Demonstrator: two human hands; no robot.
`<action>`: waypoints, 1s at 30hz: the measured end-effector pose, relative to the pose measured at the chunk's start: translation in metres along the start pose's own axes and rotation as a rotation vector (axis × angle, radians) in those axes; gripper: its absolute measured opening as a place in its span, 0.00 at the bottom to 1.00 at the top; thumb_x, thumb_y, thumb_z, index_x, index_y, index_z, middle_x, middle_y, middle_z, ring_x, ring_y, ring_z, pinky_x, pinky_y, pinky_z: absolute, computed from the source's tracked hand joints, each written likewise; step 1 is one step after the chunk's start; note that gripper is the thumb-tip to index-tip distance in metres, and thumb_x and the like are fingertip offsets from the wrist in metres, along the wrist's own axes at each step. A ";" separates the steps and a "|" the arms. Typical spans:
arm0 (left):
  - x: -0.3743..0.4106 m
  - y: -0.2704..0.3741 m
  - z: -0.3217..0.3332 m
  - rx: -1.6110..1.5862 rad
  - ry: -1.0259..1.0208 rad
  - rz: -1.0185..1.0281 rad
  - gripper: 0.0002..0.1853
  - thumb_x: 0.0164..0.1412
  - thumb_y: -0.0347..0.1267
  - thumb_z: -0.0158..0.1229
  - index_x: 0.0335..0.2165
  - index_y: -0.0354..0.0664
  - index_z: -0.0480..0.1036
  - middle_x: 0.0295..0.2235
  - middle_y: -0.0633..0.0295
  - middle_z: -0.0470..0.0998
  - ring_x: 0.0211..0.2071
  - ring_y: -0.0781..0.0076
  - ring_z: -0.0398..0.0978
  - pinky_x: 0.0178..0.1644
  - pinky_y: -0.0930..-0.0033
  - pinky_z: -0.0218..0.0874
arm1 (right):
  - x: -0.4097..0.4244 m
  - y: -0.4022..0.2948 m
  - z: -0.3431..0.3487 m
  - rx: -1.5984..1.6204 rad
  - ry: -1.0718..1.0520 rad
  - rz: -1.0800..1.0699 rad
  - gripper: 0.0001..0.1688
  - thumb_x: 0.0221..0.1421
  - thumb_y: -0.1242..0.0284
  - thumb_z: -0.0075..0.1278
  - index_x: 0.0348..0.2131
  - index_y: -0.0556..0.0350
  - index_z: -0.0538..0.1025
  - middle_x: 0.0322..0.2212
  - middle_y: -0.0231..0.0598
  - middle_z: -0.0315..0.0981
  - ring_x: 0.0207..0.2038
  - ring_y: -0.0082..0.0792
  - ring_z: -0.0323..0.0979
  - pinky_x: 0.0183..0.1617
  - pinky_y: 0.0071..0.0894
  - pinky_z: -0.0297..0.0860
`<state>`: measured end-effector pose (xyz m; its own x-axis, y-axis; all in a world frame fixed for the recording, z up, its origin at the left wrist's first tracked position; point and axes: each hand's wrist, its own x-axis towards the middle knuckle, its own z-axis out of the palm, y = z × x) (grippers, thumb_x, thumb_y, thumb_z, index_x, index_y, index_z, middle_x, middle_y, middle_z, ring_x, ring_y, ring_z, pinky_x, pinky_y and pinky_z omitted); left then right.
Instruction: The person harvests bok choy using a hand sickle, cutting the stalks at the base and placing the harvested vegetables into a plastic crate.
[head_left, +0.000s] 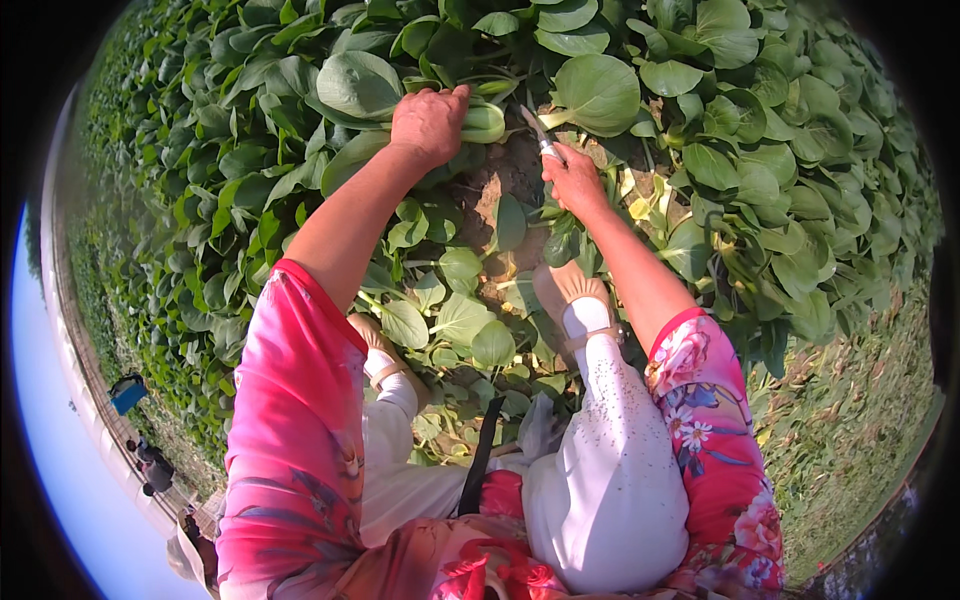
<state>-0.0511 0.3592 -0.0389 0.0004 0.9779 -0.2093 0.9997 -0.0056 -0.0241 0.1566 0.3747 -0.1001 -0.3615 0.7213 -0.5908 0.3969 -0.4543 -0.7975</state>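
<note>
My left hand (429, 124) is closed around a head of bok choy (482, 123), which lies on its side with its pale stem base towards the right and its leaves to the left. My right hand (576, 178) grips the light handle of a knife (535, 124), its blade directed up and left, a little right of the stem base. A large bok choy leaf (598, 94) spreads just beyond the blade. Bare soil (487, 187) shows beneath and between both hands.
Dense bok choy plants (225, 142) stand at the left, ahead and right. Loose leaves (461, 319) lie around my shoes (581, 292). Trimmed leaves cover the ground (862, 420) at lower right. People (154, 469) and a blue container (127, 394) are far left.
</note>
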 end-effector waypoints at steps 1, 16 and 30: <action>-0.005 0.004 -0.005 -0.046 0.031 0.032 0.28 0.38 0.26 0.51 0.44 0.45 0.61 0.33 0.58 0.72 0.35 0.59 0.69 0.39 0.64 0.61 | -0.009 0.001 -0.007 0.054 -0.012 0.068 0.15 0.45 0.67 0.48 0.31 0.59 0.69 0.17 0.40 0.66 0.20 0.33 0.65 0.28 0.32 0.62; -0.097 0.057 -0.121 -1.117 -0.436 0.368 0.44 0.26 0.33 0.69 0.47 0.38 0.60 0.44 0.58 0.66 0.46 0.66 0.64 0.51 0.68 0.52 | -0.117 -0.058 -0.080 0.217 0.002 -1.101 0.30 0.39 0.68 0.58 0.39 0.66 0.65 0.42 0.52 0.62 0.23 0.22 0.67 0.22 0.14 0.63; -0.090 0.080 -0.101 -1.071 -0.369 0.147 0.39 0.30 0.32 0.66 0.42 0.40 0.54 0.38 0.57 0.65 0.44 0.62 0.63 0.47 0.64 0.55 | -0.123 -0.039 -0.034 0.493 0.028 -0.445 0.15 0.39 0.75 0.58 0.27 0.64 0.69 0.20 0.32 0.69 0.22 0.18 0.67 0.25 0.17 0.66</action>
<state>0.0315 0.2921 0.0762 0.2886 0.8604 -0.4201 0.4978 0.2400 0.8334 0.2141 0.3209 0.0079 -0.3771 0.9055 -0.1945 -0.2197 -0.2915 -0.9310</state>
